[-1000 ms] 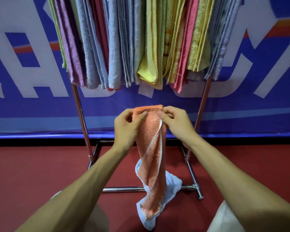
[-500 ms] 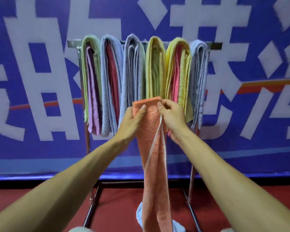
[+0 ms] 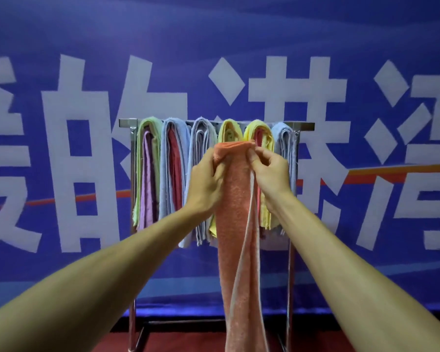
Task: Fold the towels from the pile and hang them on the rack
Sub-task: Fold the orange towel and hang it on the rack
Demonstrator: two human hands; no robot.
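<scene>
Orange towel [image 3: 236, 219] hangs from left hand [image 3: 205, 185] and right hand [image 3: 272, 174]

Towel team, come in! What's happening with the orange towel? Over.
Left hand and right hand grip orange towel at top. Held before rack, not hung. Rack packed with hung towels.

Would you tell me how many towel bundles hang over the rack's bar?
6, left to right: green bundle, blue bundle, grey bundle, yellow bundle, yellow-pink bundle, pale-blue bundle. The orange towel held in front may hide another.
</scene>
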